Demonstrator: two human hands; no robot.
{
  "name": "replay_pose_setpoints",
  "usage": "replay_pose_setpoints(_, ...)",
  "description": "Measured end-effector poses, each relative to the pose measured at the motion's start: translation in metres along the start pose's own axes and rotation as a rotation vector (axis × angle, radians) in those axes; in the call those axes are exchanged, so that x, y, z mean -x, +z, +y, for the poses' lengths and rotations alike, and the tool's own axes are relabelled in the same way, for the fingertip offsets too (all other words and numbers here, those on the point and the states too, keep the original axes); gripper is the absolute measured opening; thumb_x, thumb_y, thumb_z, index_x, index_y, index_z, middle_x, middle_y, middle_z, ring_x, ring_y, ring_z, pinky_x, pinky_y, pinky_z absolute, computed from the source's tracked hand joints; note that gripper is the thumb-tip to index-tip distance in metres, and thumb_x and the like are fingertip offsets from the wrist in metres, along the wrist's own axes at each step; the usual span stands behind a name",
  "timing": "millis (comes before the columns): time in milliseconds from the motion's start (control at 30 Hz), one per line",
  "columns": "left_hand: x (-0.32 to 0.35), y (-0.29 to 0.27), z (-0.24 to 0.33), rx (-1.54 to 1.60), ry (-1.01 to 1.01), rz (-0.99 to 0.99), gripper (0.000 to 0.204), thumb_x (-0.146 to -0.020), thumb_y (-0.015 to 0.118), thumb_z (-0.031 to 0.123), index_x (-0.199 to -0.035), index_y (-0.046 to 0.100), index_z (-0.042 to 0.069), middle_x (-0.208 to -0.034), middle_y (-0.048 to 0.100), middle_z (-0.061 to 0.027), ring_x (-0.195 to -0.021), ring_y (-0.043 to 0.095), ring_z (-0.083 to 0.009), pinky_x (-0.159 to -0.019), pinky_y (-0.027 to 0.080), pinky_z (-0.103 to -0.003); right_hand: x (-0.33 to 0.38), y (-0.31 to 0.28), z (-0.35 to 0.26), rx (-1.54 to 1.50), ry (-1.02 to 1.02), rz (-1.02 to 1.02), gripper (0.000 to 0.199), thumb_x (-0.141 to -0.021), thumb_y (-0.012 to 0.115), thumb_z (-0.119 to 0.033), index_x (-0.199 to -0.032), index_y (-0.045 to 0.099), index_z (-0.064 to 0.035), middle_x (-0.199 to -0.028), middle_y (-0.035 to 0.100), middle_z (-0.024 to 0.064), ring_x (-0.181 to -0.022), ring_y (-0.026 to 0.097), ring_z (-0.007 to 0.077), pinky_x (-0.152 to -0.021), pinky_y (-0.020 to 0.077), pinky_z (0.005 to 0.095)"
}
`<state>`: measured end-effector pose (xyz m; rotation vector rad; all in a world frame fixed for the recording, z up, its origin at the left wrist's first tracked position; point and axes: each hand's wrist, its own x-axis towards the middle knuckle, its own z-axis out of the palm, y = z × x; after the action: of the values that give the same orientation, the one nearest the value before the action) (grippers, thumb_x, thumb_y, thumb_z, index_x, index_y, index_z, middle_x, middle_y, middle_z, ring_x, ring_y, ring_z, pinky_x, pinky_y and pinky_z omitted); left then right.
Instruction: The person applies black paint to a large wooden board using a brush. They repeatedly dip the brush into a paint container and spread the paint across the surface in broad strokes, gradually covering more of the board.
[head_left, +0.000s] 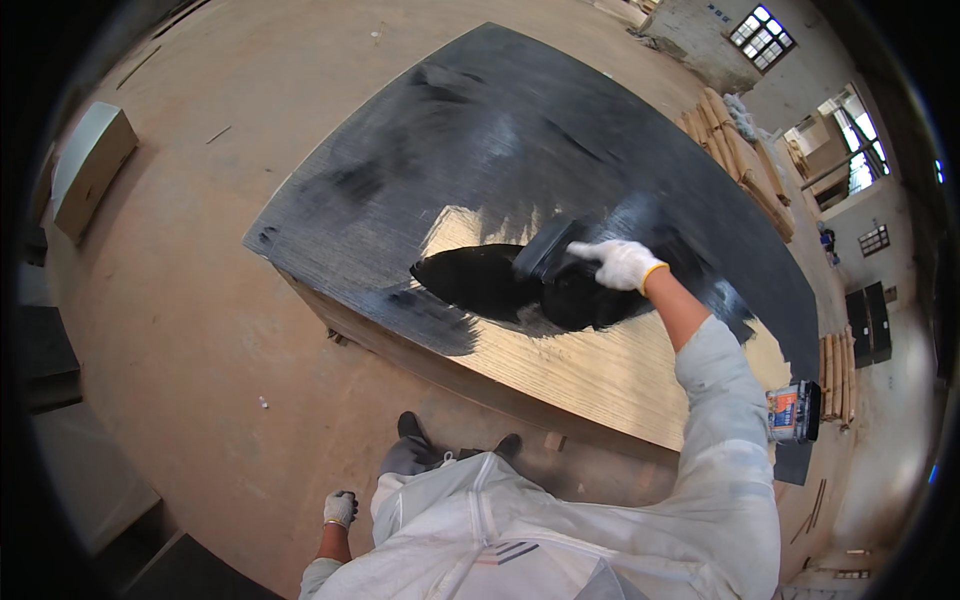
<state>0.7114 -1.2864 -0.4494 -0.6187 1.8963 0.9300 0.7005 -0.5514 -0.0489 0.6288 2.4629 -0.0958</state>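
Note:
My right hand [625, 265], in a white glove with a yellow cuff edge, grips a wide paint-blackened brush [543, 250], its index finger stretched along it. The brush rests on a large wood-grained panel [560, 365], in a pool of thick wet black paint [470, 280]. Most of the panel's far part is coated black, with streaks; a pale bare strip runs along the near side. At the panel's right end stands a paint tub [793, 412] with a coloured label and black-smeared rim. My left hand [341, 508], gloved and stained at the fingers, hangs curled in a fist beside my body.
The panel tops a raised stack, its near edge just beyond my shoes [412, 428]. A pale-topped block [95, 170] stands on the floor at far left. Dark boards [45, 360] lie nearer at left. Long wrapped bundles [735, 155] lie beyond the panel at right.

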Motion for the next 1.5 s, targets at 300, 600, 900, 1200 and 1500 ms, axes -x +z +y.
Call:
replay_pose_setpoints(300,-0.024,0.01,0.018,-0.027,0.054,-0.072,0.018,-0.1,0.064,0.019,-0.103,0.075,0.005,-0.078,0.072,-0.0082,-0.055,0.063,-0.0189,-0.047,0.05,-0.035,-0.027,-0.019,0.004,-0.006,0.063,0.035,0.082,-0.088,0.06,-0.005,-0.163,0.049,-0.0393,-0.146,0.068,0.0184,-0.129,0.068,0.0374,-0.104,0.0557,0.0412)
replay_pose_setpoints(600,-0.035,-0.003,0.029,0.007,0.064,-0.068,0.018,-0.1,0.064,0.019,-0.105,0.074,0.004,-0.079,0.072,-0.0091,-0.054,0.063,-0.0194,-0.046,0.049,-0.035,-0.004,-0.01,-0.003,0.114,-0.057,0.019,0.075,-0.091,0.064,-0.014,-0.16,0.053,-0.0394,-0.131,0.075,0.0202,-0.114,0.074,0.0364,-0.098,0.0577,0.0419)
replay_pose_setpoints(900,-0.047,0.0,0.029,-0.019,0.041,-0.064,0.021,-0.098,0.064,0.021,-0.104,0.075,0.004,-0.075,0.071,-0.0075,-0.055,0.064,-0.0184,-0.047,0.05,-0.035,0.051,0.002,-0.044,0.133,0.055,-0.141,0.081,-0.089,0.06,-0.012,-0.165,0.046,-0.0381,-0.147,0.068,0.0164,-0.131,0.068,0.0337,-0.107,0.0553,0.0426)
replay_pose_setpoints(1200,-0.067,0.005,0.059,-0.011,0.113,-0.095,0.021,-0.098,0.064,0.022,-0.104,0.076,0.005,-0.075,0.07,-0.007,-0.056,0.063,-0.0178,-0.048,0.049,-0.034,0.01,0.003,-0.066,-0.003,0.075,0.065,0.074,-0.093,0.052,-0.01,-0.164,0.048,-0.0319,-0.145,0.069,0.0167,-0.131,0.068,0.0357,-0.106,0.0559,0.0446)
replay_pose_setpoints(1500,-0.076,0.011,0.085,0.179,0.171,-0.077,0.021,-0.097,0.065,0.021,-0.104,0.076,0.005,-0.076,0.07,-0.0066,-0.056,0.063,-0.0175,-0.048,0.05,-0.036,0.002,0.001,-0.079,-0.095,0.208,0.081,0.074,-0.092,0.054,-0.013,-0.164,0.048,-0.0254,-0.151,0.064,0.0177,-0.14,0.061,0.036,-0.113,0.0502,0.0446)
